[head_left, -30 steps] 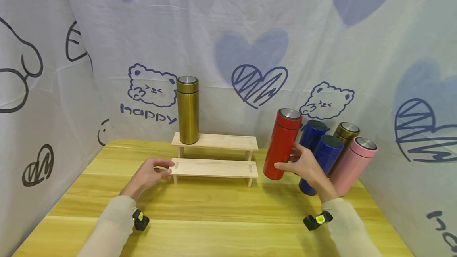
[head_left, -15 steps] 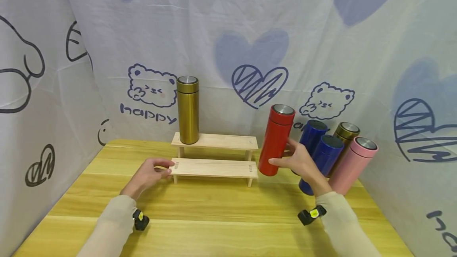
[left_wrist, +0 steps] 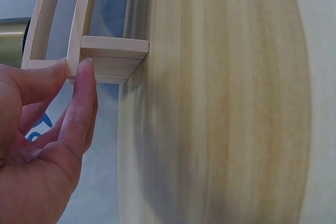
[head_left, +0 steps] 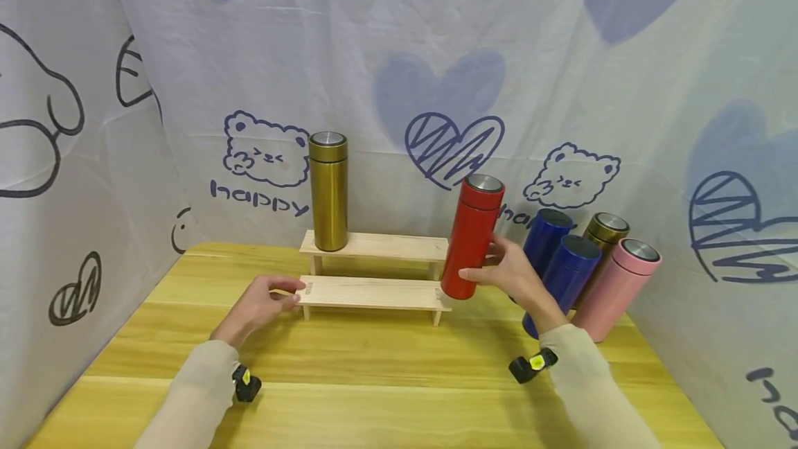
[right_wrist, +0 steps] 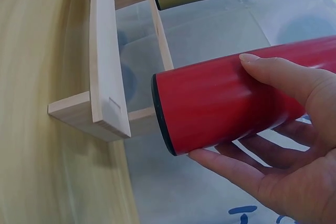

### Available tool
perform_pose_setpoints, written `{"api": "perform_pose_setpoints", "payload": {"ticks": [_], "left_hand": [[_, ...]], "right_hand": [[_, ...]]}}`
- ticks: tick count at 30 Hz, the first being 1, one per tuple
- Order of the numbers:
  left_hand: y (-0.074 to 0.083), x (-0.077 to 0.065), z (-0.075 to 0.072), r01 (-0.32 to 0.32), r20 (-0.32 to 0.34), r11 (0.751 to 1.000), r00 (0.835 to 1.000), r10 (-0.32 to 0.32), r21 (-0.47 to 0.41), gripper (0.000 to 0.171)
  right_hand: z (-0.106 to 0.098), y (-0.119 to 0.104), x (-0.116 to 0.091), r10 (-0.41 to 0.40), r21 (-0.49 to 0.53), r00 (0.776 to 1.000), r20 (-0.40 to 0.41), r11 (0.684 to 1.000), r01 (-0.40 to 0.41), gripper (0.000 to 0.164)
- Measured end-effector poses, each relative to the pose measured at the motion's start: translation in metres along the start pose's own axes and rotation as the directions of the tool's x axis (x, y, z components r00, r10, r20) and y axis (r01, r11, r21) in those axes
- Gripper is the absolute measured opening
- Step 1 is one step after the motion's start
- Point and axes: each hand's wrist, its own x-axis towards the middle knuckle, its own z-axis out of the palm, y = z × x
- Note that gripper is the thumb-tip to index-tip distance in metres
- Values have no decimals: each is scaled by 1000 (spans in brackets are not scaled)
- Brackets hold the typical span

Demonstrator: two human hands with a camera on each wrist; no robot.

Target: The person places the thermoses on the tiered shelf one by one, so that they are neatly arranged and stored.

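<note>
My right hand [head_left: 514,279] grips a red thermos bottle [head_left: 472,238] with a silver lid top, thumb on one side and fingers on the other. The bottle tilts slightly and overlaps the right ends of a two-step wooden rack [head_left: 374,293]; in the right wrist view its black base [right_wrist: 164,115] hangs clear of the lower board. My left hand [head_left: 262,303] pinches the left end of the lower board between thumb and fingers, plain in the left wrist view [left_wrist: 58,114]. On the upper step's left end a gold thermos bottle [head_left: 329,192] stands upright.
At the right of the wooden table [head_left: 374,393] several thermos bottles stand close together: two blue ones [head_left: 570,272], another gold one [head_left: 605,231] partly hidden, and a pink one [head_left: 617,289]. A printed cloth [head_left: 349,54] hangs behind and along both sides.
The right hand has carried the red thermos bottle leftward and a little upward, away from the blue bottles and over to the rack's right end. My left hand has stayed put.
</note>
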Motion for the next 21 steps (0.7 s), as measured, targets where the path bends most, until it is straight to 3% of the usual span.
{"api": "perform_pose_setpoints", "payload": {"ticks": [21], "left_hand": [[0,0,1,-21,8,999,1000,21,-25,31]], "right_hand": [[9,-17,16,-8,54,1000,10,998,8,79]]}}
